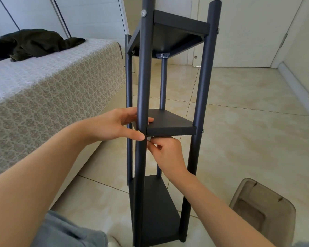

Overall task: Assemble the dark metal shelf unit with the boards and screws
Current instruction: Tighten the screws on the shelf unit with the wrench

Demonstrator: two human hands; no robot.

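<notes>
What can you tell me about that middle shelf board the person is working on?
The middle board is a dark, matte, metal-looking panel with a folded front lip, lying level between the upright poles. The left hand grips the front pole at its corner, one fingertip resting on top. Beneath that corner the right hand pinches a small pale piece, unidentifiable.

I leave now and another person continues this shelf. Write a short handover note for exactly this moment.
Left hand grips the front pole beside the middle board. Right hand pinches a small part, too small to identify, under that board's front left corner.
Done: shelf unit stands upright with top board, middle and bottom board in place; a screw shows at the top of the front pole.
To do: fasten this corner, probably; check the hidden joints.
</notes>
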